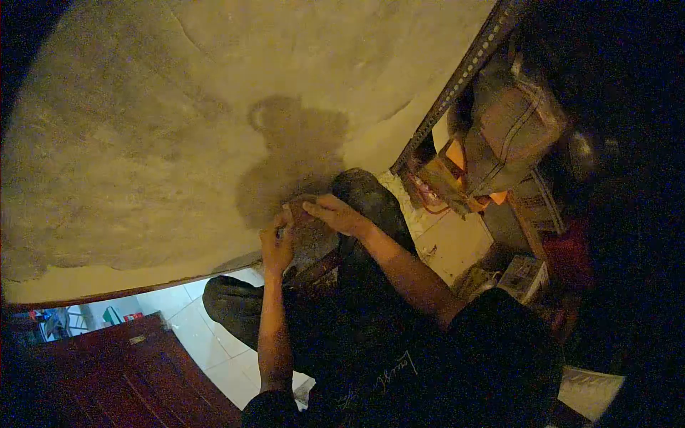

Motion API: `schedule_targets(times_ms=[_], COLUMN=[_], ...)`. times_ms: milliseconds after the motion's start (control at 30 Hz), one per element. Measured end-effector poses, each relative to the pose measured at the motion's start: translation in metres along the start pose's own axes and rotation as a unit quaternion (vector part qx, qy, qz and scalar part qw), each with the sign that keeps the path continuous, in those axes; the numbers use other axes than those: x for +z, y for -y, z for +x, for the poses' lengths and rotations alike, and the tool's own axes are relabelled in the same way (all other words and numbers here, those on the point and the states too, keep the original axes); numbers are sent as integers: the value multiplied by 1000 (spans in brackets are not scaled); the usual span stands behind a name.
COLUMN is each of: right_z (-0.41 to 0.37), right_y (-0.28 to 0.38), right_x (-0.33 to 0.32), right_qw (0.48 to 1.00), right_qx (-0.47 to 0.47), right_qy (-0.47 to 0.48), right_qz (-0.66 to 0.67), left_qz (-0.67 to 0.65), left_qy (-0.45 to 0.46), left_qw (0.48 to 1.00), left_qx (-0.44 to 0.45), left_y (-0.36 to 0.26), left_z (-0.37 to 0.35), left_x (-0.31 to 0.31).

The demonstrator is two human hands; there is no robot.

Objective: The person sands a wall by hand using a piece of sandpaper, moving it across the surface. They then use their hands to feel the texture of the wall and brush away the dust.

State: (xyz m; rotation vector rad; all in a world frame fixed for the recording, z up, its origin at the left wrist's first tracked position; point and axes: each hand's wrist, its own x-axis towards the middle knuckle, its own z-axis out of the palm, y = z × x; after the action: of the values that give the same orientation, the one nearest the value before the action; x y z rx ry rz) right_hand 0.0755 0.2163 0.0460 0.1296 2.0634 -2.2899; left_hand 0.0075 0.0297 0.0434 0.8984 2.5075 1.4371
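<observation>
My left hand (277, 245) is raised in front of my knees, its fingers curled and closed at the tips. Just beside it, my right hand (337, 214) reaches in from the right with its thumb and fingers bent round a small dark reddish-brown thing (302, 209). The fingertips of both hands almost meet at this thing. Dim light hides its kind and its edges. Beneath the hands are my dark-clothed legs (378, 214).
A rough plastered wall (143, 157) rises close in front, carrying my shadow. Right of it stand a perforated metal upright (457, 75), a stuffed sack (517, 118) and a small box (522, 278). A dark red door (143, 371) and pale floor tiles (207, 342) lie lower left.
</observation>
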Motion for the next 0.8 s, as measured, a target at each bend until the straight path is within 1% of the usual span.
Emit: schedule_targets(times_ms=[67,100,167,200,233,267,300,367,400,433,467,500,567,600,633,700,767,800], right_z=[10,11,12,10,4,1,0,-2,-2,-1,0,1,3,6,9,12,8,5], right_y=[-29,-35,-42,-35,-23,-10,-4,3,-7,-18,-28,-24,-14,-22,-31,-43,-20,-13], right_x=[-3,-5,-7,-8,-9,-8,-6,-1,-1,0,-1,0,-2,-3,-4,-4,5,5], right_qw=[999,999,997,997,999,995,995,990,990,982,976,970,980,980,979,978,983,983], right_qx=[-30,-29,-51,-51,-29,-7,-6,-19,-18,-67,-92,-116,-82,-82,-74,-65,-119,-119], right_qy=[5,4,11,11,6,0,0,-46,-46,-82,-100,-118,-85,-85,-67,-48,-38,-38], right_qz=[21,21,59,59,-20,-99,-99,-135,-135,-158,-169,-180,-160,-159,-177,-194,-134,-134], left_qz=[-35,-36,136,136,52,-34,-34,-102,-103,-106,-109,-108,-121,-125,-123,-120,-59,-59], left_qy=[-14,-14,-57,-57,1,59,59,14,14,21,28,28,-5,-16,3,22,-32,-32], left_qw=[999,999,989,989,998,994,994,989,989,992,993,994,991,989,983,974,980,980], left_qx=[35,34,32,32,-25,-82,-82,-104,-105,-63,-20,-21,-65,-80,-134,-188,-186,-186], left_y=[8,19,42,35,21,13,15,20,23,25,27,25,21,19,13,14,29,21], left_z=[0,-4,-14,-10,-3,1,-1,-7,-7,-8,-9,-7,-2,0,1,0,-4,-3], left_x=[6,10,17,12,4,0,1,5,7,8,9,12,19,20,16,17,24,22])
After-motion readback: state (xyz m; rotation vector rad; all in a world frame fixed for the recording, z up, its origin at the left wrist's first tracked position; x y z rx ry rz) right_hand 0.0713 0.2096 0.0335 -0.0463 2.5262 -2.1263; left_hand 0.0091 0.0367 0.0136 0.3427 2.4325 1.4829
